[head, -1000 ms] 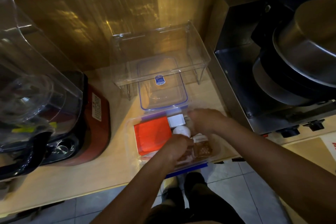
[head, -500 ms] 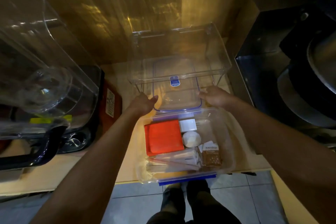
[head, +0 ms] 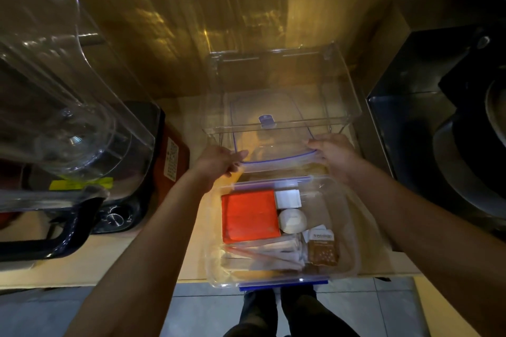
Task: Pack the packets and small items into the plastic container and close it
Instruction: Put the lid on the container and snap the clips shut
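Note:
A clear plastic container (head: 353, 230) with blue clips sits at the counter's front edge. Inside lie an orange packet (head: 249, 216), a small white box (head: 287, 198), a round white item (head: 292, 221), several long white sachets (head: 262, 254) and a brown packet (head: 322, 252). Just behind it lies the clear lid (head: 273, 150) with a blue rim, partly under a clear stand. My left hand (head: 216, 163) grips the lid's near left corner. My right hand (head: 332, 152) grips its near right corner.
A clear acrylic stand (head: 282, 90) straddles the lid's far half. A blender jug (head: 54, 85) on a red and black base (head: 169, 161) fills the left. A dark metal appliance (head: 438, 131) stands at the right. The wooden wall is close behind. Floor tiles lie below the counter edge.
Both hands left the items inside the container and reached back to the lid. They now hold its two near corners, and the near edge looks slightly lifted.

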The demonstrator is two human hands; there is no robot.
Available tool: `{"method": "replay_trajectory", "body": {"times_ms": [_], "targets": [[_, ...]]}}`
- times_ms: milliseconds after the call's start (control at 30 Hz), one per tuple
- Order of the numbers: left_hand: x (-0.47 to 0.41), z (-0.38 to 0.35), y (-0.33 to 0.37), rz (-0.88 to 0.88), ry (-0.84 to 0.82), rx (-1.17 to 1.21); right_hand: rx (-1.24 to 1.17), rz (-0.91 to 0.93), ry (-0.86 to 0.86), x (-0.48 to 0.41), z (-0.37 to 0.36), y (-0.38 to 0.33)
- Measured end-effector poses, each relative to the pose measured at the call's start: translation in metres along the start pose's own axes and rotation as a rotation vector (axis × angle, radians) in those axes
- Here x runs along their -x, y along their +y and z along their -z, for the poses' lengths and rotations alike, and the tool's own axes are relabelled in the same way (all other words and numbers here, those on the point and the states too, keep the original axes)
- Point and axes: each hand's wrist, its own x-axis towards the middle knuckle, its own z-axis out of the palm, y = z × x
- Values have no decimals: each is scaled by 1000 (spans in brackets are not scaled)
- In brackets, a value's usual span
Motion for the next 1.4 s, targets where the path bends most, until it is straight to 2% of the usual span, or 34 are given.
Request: {"method": "replay_trajectory", "body": {"times_ms": [67, 133, 267, 400, 467, 567, 633, 700, 800, 900, 967, 1033, 1100, 1167, 1233, 1300, 1333, 1400], "targets": [[13, 0, 5, 4, -10, 116, -250, -51, 18, 6, -1, -2], [26, -5, 8, 24, -26, 226, -388, -66, 53, 14, -4, -4], [51, -14, 7, 102, -106, 463, -462, -30, 129, 31, 4, -3], [66, -10, -2, 244, -242, 832, -528, -10, 103, 52, 23, 0], [70, -8, -9, 273, -195, 931, -521, -12, 83, 62, 36, 3], [69, -3, -19, 203, 20, 1026, -478, 10, -18, 76, 63, 9], [67, 5, -25, 165, 161, 1023, -459, 18, -107, 84, 81, 12], [68, 10, -28, 155, 182, 986, -448, 7, -174, 90, 96, 16], [70, 13, -30, 228, 69, 876, -377, -10, -296, 95, 111, 18], [76, 12, -27, 265, -168, 766, -273, -30, -415, 96, 111, 15], [84, 8, -27, 218, -329, 742, -285, -45, -433, 93, 103, 13], [91, 3, -29, 148, -350, 777, -379, -39, -376, 88, 90, 10], [94, 0, -37, 73, -212, 886, -546, -59, -284, 83, 80, 10], [97, -1, -47, 42, -6, 928, -622, -42, -238, 81, 73, 18], [101, -2, -53, 39, 163, 889, -525, 16, -225, 83, 64, 29], [108, -4, -55, -60, 294, 748, -425, 70, -187, 88, 56, 41], [110, -3, -55, -150, 336, 600, -406, 96, -170, 90, 53, 46], [114, -1, -56, -277, 239, 425, -383, 152, -164, 94, 50, 52]]}}
